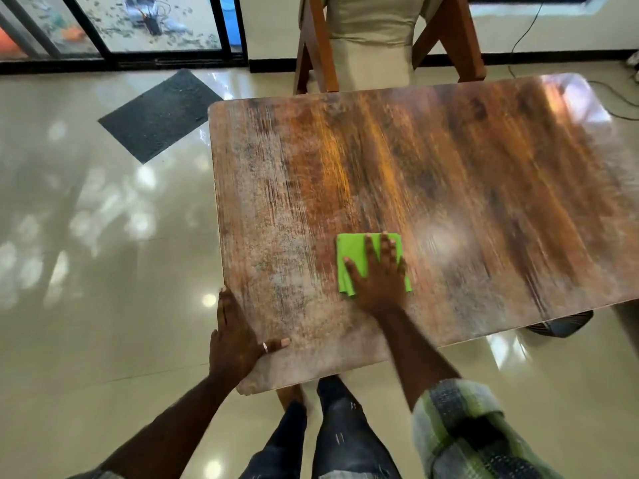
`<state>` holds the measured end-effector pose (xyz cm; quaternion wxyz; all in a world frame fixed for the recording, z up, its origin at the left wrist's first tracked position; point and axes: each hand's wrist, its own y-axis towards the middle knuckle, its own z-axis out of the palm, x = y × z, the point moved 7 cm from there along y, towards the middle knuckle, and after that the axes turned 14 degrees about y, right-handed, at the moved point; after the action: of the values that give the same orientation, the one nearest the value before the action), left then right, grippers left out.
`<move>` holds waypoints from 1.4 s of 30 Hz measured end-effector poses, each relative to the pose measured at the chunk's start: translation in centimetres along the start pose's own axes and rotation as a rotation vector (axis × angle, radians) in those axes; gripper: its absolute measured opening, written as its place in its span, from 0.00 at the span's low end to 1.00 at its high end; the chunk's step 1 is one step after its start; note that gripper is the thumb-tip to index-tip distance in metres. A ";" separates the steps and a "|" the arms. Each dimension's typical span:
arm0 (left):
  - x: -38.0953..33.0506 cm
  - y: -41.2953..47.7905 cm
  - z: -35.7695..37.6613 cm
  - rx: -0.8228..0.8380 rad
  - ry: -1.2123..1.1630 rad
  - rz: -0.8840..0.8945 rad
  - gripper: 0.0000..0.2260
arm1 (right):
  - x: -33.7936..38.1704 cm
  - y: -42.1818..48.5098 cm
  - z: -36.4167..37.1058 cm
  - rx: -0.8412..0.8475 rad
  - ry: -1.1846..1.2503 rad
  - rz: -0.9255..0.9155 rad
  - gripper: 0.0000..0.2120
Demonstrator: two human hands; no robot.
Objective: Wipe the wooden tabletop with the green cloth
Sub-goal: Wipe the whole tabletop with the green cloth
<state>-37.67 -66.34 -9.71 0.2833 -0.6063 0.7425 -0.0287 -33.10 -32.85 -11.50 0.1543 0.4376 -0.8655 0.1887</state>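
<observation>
Meanwhile, right hand (378,274), fingers spread flat, presses green cloth (352,250) on the near half of the wooden tabletop (449,167), left hand (235,337) bracing its corner, grip unclear in blur; uneven pressure could bunch the cloth.

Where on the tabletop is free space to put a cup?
The far half of the wooden tabletop, toward the chair, is bare; so is the strip right of the green cloth. Taken: the near middle under the right hand, and the near-left corner the left hand holds.

green cloth (353,258) partly hidden under right hand (379,276), tabletop (449,167) grain blurred, its right corner cut off
</observation>
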 end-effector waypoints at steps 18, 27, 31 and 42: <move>2.7 -5.9 1.1 0.142 -0.056 0.192 0.73 | 1.1 -4.9 1.9 -0.007 -0.017 -0.063 0.38; 5.4 -10.9 3.4 0.143 -0.208 0.036 0.61 | 15.7 -18.7 10.4 0.172 0.039 -0.285 0.36; 6.0 -10.8 3.3 0.106 -0.179 -0.055 0.52 | 15.5 -19.0 10.2 0.154 0.064 -0.268 0.35; 4.2 -10.4 1.3 0.118 -0.097 -0.119 0.47 | -3.8 -10.1 -0.5 -0.086 -0.014 0.049 0.38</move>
<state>-28.34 -72.49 -8.45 0.3517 -0.6322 0.6877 -0.0599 -22.61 -35.52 -10.79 0.1624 0.4107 -0.8842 0.1521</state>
